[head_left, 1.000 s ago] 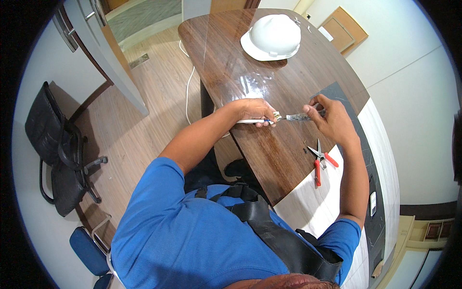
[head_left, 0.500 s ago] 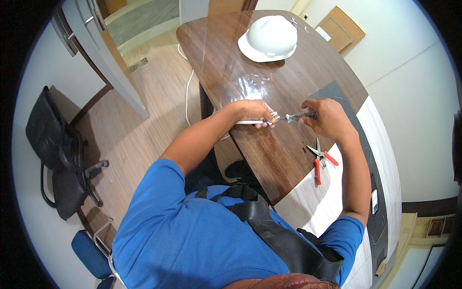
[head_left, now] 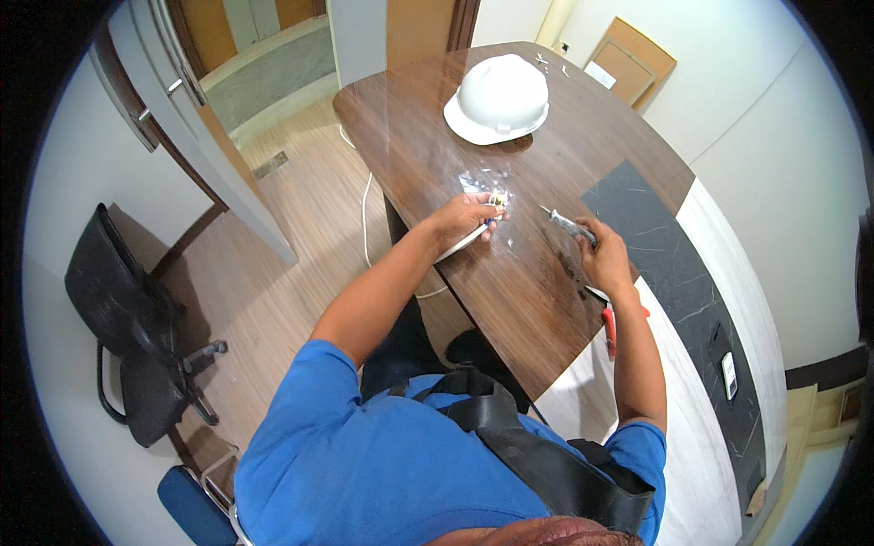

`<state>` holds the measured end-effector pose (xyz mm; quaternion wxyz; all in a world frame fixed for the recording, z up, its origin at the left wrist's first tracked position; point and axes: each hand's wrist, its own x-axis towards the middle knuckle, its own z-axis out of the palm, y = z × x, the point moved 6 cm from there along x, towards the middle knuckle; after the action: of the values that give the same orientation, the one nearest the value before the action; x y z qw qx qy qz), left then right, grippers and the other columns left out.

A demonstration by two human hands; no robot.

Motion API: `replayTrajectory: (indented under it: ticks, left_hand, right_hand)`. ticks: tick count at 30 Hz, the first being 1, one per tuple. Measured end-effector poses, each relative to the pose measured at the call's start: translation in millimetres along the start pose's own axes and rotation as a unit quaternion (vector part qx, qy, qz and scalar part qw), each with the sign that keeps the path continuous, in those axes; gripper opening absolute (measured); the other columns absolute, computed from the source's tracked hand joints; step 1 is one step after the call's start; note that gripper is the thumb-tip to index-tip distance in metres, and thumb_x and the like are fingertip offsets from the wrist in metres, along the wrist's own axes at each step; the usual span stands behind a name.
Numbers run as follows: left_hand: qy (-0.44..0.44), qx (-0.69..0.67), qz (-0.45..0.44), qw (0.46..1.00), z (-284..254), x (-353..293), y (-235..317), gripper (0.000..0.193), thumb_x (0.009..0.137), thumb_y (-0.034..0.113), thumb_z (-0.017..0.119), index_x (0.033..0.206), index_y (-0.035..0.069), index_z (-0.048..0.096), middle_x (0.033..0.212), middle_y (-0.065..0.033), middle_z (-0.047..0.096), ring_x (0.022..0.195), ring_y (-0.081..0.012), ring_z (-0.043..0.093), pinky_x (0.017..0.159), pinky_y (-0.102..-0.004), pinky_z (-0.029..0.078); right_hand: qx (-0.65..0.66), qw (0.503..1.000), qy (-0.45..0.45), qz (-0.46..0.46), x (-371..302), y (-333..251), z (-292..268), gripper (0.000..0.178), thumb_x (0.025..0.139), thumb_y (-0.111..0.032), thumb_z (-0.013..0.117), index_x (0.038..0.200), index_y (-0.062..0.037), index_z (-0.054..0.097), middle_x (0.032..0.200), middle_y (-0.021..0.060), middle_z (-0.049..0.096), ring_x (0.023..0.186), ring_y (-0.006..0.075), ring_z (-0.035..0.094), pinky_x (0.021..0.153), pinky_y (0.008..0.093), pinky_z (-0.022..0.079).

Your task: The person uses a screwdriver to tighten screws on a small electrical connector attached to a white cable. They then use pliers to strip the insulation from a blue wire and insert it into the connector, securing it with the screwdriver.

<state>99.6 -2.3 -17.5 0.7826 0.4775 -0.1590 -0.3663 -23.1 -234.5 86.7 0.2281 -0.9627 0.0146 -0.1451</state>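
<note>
My left hand [head_left: 461, 220] is closed around a small white electrical fitting [head_left: 497, 199] with brass-coloured metal parts. A white cable [head_left: 462, 247] runs from the fitting back along my left wrist and over the table edge. My right hand [head_left: 604, 258] grips a screwdriver [head_left: 570, 226] by its translucent, dark-streaked handle. Its tip points left toward the fitting, with a gap between them. Red-handled pliers [head_left: 610, 333] lie open on the table, partly hidden beneath my right forearm.
A white hard hat [head_left: 503, 98] rests at the far end of the brown table [head_left: 401, 118]. On the dark strip at right lies a small white device [head_left: 729, 375]. A black office chair [head_left: 127, 318] and a blue chair [head_left: 194, 507] stand left, near an open door [head_left: 214, 136].
The screwdriver has drawn back from the fitting, moving right with my right hand, its tip now bare. My left hand has shifted slightly left with the fitting. My right forearm now covers part of the pliers.
</note>
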Motion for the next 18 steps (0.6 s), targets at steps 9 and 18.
replayTrajectory:
  ticks: [9, 18]
  left_hand:
    - [0.025, -0.111, 0.066, 0.991, 49.8, -10.1, 27.7, 0.017, 0.102, 0.012, 0.061, 0.117, 0.006, 0.056, 0.1, -0.0047, 0.064, 0.074, -0.0082, 0.058, 0.058, -0.024, 0.048]
    - [0.107, -0.093, 0.104, 0.984, 65.1, -7.7, 25.6, 0.017, 0.101, 0.009, 0.062, 0.116, 0.005, 0.055, 0.101, -0.005, 0.064, 0.068, -0.0083, 0.056, 0.052, -0.0247, 0.049]
  right_hand:
    - [-0.123, 0.982, 0.124, -0.071, -12.2, -11.1, 17.5, 0.029, 0.093, -0.015, 0.07, 0.119, -0.0025, 0.07, 0.117, 0.0237, 0.07, 0.103, 0.0419, 0.067, 0.093, 0.0487, 0.051]
    - [0.535, 0.819, -0.081, 0.189, -41.1, -84.7, 107.9, 0.033, 0.096, -0.025, 0.076, 0.115, -0.0007, 0.065, 0.09, 0.0077, 0.074, 0.074, 0.0109, 0.066, 0.065, 0.0246, 0.05]
